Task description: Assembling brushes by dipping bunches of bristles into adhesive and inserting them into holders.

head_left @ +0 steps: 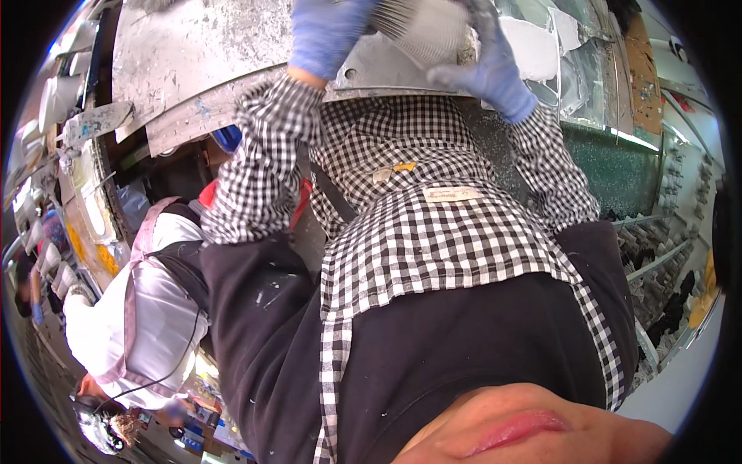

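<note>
My left hand (328, 35), in a blue glove, is closed at the upper edge, where its fingertips run out of view. From beside it fans a brush (393, 17) with fine dark bristles, blurred; the handle is hidden. The bristles meet a pale, finely ridged, rounded piece (439, 35) whose kind I cannot make out. My right hand (491, 77), also blue-gloved, lies at that piece's right side. Its thumb stretches left, apart from the fingers. Under both hands is a grey metal plate (371, 69) with a small hole near its left corner.
A stained worktable (201, 46) spreads to the left. White paste (529, 48) lies on a glassy sheet at right. A flat, stained paddle (99, 124) juts out at far left. Another person (147, 309) in white is behind at left. Racks (657, 255) stand at right.
</note>
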The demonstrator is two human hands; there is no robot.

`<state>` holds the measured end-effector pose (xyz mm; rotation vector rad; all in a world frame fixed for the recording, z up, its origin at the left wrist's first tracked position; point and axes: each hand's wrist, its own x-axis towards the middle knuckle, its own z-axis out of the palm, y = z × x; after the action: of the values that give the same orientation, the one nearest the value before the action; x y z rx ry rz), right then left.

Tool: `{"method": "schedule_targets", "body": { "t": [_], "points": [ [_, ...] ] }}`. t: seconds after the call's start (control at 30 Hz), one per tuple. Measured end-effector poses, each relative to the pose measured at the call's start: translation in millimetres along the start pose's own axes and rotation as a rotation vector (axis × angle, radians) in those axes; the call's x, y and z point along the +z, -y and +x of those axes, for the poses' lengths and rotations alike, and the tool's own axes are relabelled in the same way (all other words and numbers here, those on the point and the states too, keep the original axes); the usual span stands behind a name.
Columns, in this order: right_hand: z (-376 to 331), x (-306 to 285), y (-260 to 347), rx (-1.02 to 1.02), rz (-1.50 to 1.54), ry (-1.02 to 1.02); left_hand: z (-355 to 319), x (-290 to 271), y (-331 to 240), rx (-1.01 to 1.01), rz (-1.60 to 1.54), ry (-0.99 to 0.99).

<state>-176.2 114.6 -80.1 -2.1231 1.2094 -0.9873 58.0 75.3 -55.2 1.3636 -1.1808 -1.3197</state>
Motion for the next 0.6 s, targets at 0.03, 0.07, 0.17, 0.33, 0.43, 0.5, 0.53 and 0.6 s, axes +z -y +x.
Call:
{"method": "schedule_targets", "body": {
  "t": [0.03, 0.07, 0.17, 0.33, 0.43, 0.5, 0.53, 0.6],
  "points": [
    [0, -6, 3, -0.218, -0.048, -0.054, -1, 0, 17, 0.007, -0.001, 0.000],
    [8, -5, 20, -0.318, 0.020, -0.106, -5, 2, 52, -0.081, -0.350, 0.095],
    [15, -10, 43, -0.370, 0.001, -0.175, -38, 47, 61, -0.214, -0.946, 0.203],
    [47, -22, 93, -0.269, -0.175, 0.001, -15, 57, 155, -0.146, -0.998, 0.332],
    [53, -30, 107, -0.407, -0.341, -0.017, -26, 50, 119, 0.191, -0.353, 0.093],
    [46, -22, 100, -0.422, -0.267, -0.148, -38, 23, 70, 0.076, -0.648, 0.034],
    [46, -16, 93, -0.368, -0.367, -0.043, -36, 9, 85, 0.115, -0.613, -0.087],
    [49, 7, 63, -0.312, -0.367, 0.130, -41, -4, 91, 0.140, -0.584, -0.201]
  ]
}}
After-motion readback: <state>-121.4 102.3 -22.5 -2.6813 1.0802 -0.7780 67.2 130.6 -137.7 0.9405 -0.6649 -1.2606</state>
